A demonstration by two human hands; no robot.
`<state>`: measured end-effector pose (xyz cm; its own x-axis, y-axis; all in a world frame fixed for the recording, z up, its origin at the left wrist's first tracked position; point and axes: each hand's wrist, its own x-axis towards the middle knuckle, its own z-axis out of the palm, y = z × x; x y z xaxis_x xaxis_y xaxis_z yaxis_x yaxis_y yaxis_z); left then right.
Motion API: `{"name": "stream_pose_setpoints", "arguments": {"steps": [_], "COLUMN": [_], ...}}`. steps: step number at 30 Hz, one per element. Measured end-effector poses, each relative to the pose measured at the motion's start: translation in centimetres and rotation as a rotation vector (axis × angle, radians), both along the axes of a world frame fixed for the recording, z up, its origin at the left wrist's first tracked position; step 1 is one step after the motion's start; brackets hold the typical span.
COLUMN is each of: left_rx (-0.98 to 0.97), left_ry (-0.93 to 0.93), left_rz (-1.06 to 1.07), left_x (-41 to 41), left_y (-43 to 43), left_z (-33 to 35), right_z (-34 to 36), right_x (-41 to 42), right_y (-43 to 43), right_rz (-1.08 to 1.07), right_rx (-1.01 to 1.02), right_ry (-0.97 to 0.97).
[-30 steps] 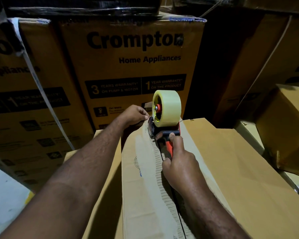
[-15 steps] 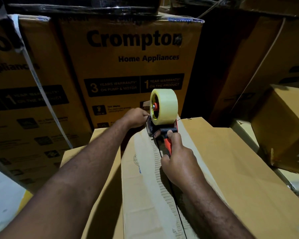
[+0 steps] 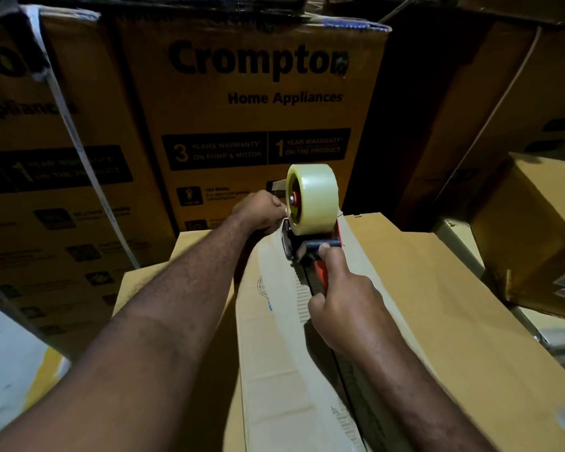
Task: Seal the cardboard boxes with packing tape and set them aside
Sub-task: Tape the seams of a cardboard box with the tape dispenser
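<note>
A long brown cardboard box (image 3: 437,305) lies in front of me with its top flaps closed along a centre seam. A tape dispenser (image 3: 310,246) with a red handle and a roll of clear tape (image 3: 317,197) stands at the far end of that seam. My right hand (image 3: 346,301) grips the handle, thumb on the black crossbar. My left hand (image 3: 261,210) reaches to the far edge of the box beside the roll, fingers curled over the edge; what they hold is hidden.
Tall yellow Crompton cartons (image 3: 258,125) stand close behind the box, one on the left bound with a white strap (image 3: 79,151). A smaller brown box (image 3: 535,239) sits at the right. Another carton (image 3: 137,282) lies under my left arm. Pale floor (image 3: 4,370) shows at lower left.
The dispenser and both hands have shifted slightly toward the far end of the box. Grip on the handle is unchanged.
</note>
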<state>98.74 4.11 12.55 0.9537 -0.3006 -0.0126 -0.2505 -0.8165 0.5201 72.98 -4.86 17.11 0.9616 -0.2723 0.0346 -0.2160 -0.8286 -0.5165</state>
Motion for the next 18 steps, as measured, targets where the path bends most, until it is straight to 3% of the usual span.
{"name": "stream_pose_setpoints", "arguments": {"steps": [6, 9, 11, 13, 18], "left_rx": [0.012, 0.102, 0.038, 0.110, 0.259], "left_ry": [-0.033, -0.191, -0.123, -0.046, -0.009], "left_rz": [-0.017, -0.102, -0.269, -0.373, -0.403], "left_x": [-1.7, -3.8, -4.6, -4.1, -3.3], "left_y": [-0.4, -1.5, -1.8, -1.3, -0.4], "left_z": [0.8, 1.1, 0.3, -0.6, -0.7], "right_z": [-0.2, -0.2, -0.1, 0.0, 0.3], "right_x": [-3.3, -3.9, -4.1, -4.1, -3.9], "right_y": [-0.5, -0.6, -0.6, -0.6, -0.1], "right_rz": [-0.017, -0.028, -0.021, -0.013, 0.006], "right_rx": [-0.016, -0.009, 0.004, 0.013, 0.014], "right_ry": [0.002, 0.002, 0.004, 0.013, 0.016]}}
